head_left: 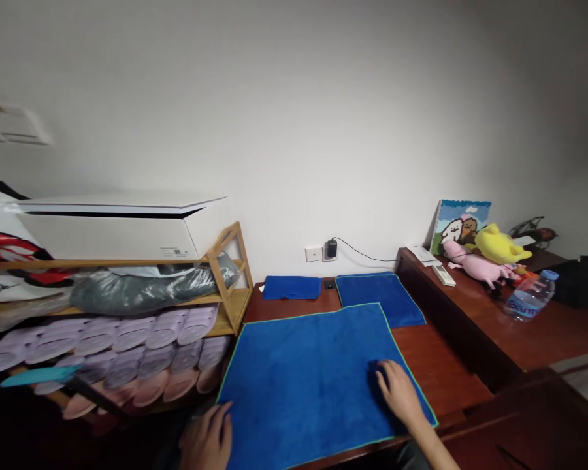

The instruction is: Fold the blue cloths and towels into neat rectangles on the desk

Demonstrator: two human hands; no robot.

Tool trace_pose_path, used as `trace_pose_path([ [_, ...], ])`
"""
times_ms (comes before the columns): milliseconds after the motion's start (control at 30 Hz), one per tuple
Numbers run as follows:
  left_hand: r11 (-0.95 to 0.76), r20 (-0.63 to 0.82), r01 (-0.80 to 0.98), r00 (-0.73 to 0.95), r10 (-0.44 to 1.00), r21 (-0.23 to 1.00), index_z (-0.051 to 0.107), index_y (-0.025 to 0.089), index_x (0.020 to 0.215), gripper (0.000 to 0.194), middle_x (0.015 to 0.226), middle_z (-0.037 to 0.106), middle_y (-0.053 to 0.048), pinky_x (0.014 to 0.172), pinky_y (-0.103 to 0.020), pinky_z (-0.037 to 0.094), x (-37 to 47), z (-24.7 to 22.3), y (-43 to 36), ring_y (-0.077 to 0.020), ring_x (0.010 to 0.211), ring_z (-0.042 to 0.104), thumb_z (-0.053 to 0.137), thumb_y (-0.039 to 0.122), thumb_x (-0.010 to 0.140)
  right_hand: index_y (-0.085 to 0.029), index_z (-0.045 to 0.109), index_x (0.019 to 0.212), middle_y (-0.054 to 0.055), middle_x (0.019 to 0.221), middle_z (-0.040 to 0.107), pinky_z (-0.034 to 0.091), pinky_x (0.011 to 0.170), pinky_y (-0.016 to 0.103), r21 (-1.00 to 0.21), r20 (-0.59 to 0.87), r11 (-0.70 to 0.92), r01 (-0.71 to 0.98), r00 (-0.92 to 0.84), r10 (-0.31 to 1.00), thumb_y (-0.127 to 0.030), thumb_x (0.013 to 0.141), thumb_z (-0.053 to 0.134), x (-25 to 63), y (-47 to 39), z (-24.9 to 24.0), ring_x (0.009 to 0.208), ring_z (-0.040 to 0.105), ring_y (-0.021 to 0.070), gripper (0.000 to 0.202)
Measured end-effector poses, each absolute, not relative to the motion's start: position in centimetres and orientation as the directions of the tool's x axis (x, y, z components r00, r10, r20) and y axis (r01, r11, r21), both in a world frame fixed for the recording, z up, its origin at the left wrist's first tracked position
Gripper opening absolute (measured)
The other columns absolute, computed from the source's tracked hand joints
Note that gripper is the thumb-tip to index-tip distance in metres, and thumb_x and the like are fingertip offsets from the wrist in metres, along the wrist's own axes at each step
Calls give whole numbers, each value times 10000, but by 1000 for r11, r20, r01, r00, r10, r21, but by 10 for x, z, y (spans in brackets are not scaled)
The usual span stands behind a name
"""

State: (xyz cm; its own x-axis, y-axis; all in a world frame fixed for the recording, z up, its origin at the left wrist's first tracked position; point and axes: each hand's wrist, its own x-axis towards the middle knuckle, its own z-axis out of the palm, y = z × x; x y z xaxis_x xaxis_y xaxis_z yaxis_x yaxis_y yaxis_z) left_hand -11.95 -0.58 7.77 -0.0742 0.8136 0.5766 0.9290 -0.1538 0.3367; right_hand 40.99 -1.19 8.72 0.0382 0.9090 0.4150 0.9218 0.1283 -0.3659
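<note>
A large blue cloth with a green edge lies spread flat over the brown desk. My left hand is at its lower left edge, fingers apart and holding nothing. On the cloth's right part rests my right hand, fingers spread and somewhat bent, with nothing gripped. Behind the large cloth, a small folded blue cloth lies near the wall. To the right of that, another blue cloth lies folded, partly beside the large one's upper right corner.
At left stands a wooden rack with a white box and rows of slippers. The raised surface at right holds a remote, plush toys, a picture and a bottle. A charger is in the wall socket.
</note>
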Motion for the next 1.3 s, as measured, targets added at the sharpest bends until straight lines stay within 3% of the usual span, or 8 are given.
trace_pose_path([
  [133,-276,534,933,115,838,233,783,263,1323,508,1439,770,-94,1154,-462,580,-66,94,70,-285,1335,718,387,428,1051,-215,624,1556,117,1606,630,445,1269,424,-402,282,305,863,-200,938,-419,1116,412,310,66,99,1492,581,266,529],
  [300,-110,308,983,60,950,147,609,255,1577,608,1688,549,-128,1287,-633,392,-72,59,112,-373,1572,496,410,487,1052,-201,426,1705,98,1777,383,251,1361,521,-344,21,254,904,-263,964,-445,1120,369,251,130,99,1666,316,298,636],
  [467,-63,346,989,14,938,131,559,251,1615,632,1704,521,-131,1304,-646,356,-76,34,129,-384,1595,460,373,527,1077,-196,413,1714,88,1788,363,191,1371,488,-333,80,177,926,-159,984,-384,1125,275,249,168,100,1678,286,279,633],
  [667,-385,319,909,321,892,160,555,289,1617,567,1723,506,-81,1329,-552,357,28,58,193,-308,1610,448,347,454,1116,-194,285,1755,69,1829,230,111,1382,505,-323,-18,131,937,-145,989,-485,1129,259,253,195,90,1711,164,274,691],
  [800,-432,265,883,379,887,183,571,293,1606,558,1698,538,-101,1299,-556,397,74,57,219,-318,1583,487,377,448,1106,-231,270,1758,52,1832,206,119,1380,504,-325,-12,131,937,-142,990,-500,1129,265,255,200,78,1711,164,261,684],
  [1067,-133,207,982,104,973,134,512,305,1643,618,1755,442,-102,1317,-603,328,-66,49,225,-340,1628,414,401,516,1072,-202,301,1747,79,1821,230,111,1379,546,-291,-1,130,948,-137,991,-523,1131,241,267,203,86,1708,176,286,696],
  [1167,-116,216,988,92,972,102,541,290,1624,622,1736,476,-98,1318,-584,333,-104,51,227,-321,1619,432,379,507,1064,-158,339,1732,112,1802,284,101,1380,540,-250,42,104,963,-97,994,-470,1129,250,293,203,94,1705,190,290,685],
  [1300,-213,329,970,166,930,112,589,247,1592,606,1680,554,-123,1306,-569,374,-67,59,229,-330,1576,497,389,476,1068,-146,329,1735,88,1806,278,130,1382,518,-219,41,62,974,-54,998,-436,1125,254,325,204,101,1704,192,287,679],
])
